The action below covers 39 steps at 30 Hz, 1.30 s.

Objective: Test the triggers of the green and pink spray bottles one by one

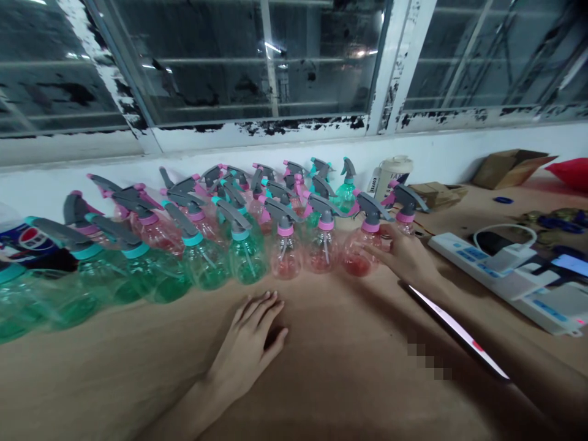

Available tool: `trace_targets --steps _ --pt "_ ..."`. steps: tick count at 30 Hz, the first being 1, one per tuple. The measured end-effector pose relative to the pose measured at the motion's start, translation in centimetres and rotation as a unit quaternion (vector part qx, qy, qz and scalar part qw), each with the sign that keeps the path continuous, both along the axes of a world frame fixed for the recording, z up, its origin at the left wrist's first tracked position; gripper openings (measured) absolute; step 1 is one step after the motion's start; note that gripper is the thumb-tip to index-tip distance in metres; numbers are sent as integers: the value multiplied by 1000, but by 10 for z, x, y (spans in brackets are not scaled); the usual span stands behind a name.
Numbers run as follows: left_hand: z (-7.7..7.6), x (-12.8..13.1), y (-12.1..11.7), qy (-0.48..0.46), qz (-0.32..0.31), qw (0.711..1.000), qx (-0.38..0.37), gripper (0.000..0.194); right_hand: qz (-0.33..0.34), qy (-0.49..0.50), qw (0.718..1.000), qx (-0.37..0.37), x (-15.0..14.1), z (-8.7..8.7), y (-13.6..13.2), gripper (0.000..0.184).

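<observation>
My left hand [252,337] lies palm down on the wooden table, its fingers stretched out, in front of the spray bottles and holding nothing. My right hand [411,254] reaches in from the right to a clear pink spray bottle [358,260] near the right end of the front row. One digit lies across the bottle's front, and the others go in at its right side, partly hidden; they seem to grip its body. Just behind this hand stands another pink-collared spray bottle [405,211]. Beside the gripped bottle are more pink ones [324,254] and a green one [248,260].
Several rows of spray bottles stand along the white wall below the windows. A Pepsi-labelled bottle [32,245] is at far left. On the right are a paper coffee cup [397,166], cardboard boxes [505,168], a white power strip [500,275] with plugs, and a phone [454,327] with a lit screen.
</observation>
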<state>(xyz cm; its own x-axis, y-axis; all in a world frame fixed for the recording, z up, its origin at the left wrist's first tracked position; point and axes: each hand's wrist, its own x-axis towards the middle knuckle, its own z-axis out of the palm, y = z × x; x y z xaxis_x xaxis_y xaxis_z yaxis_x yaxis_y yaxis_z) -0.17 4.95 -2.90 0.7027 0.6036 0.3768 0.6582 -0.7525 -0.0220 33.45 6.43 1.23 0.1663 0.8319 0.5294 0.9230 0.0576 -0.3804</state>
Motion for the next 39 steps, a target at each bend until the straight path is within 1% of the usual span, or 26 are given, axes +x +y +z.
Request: trace_targets --steps 5,7,11,12,14,16,18,21,23,25,27,29,31,34,37,39 --pt "0 1 1 -4 1 1000 -1 35 -14 -1 999 -30 -10 0 -48 55" --pt "1 2 1 -6 2 1000 -4 35 -14 12 998 -67 -21 0 -68 58" --pt "1 2 1 -4 3 1000 -7 35 -2 19 997 -78 -45 6 -102 56" --pt "0 2 1 -4 3 1000 -9 35 2 27 996 -85 -49 8 -107 59" --pt "0 2 0 -6 5 1000 -12 35 -6 48 994 -94 -52 14 -114 71" --pt "1 2 0 -8 5 1000 -14 35 -8 64 995 -78 -49 19 -115 81" --pt "1 2 0 -9 6 1000 -13 35 8 61 997 -45 -44 22 -111 80" --pt "1 3 1 -11 5 1000 -10 34 69 28 997 17 -38 21 -98 73" --pt "0 3 1 -13 2 1000 -7 34 117 36 992 36 -39 19 -89 69" --pt "0 2 1 -15 0 1000 -6 34 160 93 983 15 -42 20 -80 64" --pt "-1 2 1 -15 0 1000 -8 34 188 176 966 -33 -47 23 -74 59" --pt "-1 2 0 -14 0 1000 -11 34 203 242 946 -73 -52 28 -69 57" --pt "0 2 1 -13 -1 1000 -15 34 211 284 931 -91 -56 33 -67 53" --pt "1 2 1 -13 0 1000 -16 34 210 311 924 -75 -62 37 -67 38" --pt "1 2 0 -13 2 1000 -17 34 197 313 928 -53 -68 39 -70 25" --pt "1 2 0 -12 2 1000 -19 34 193 301 932 -55 -71 41 -73 20"
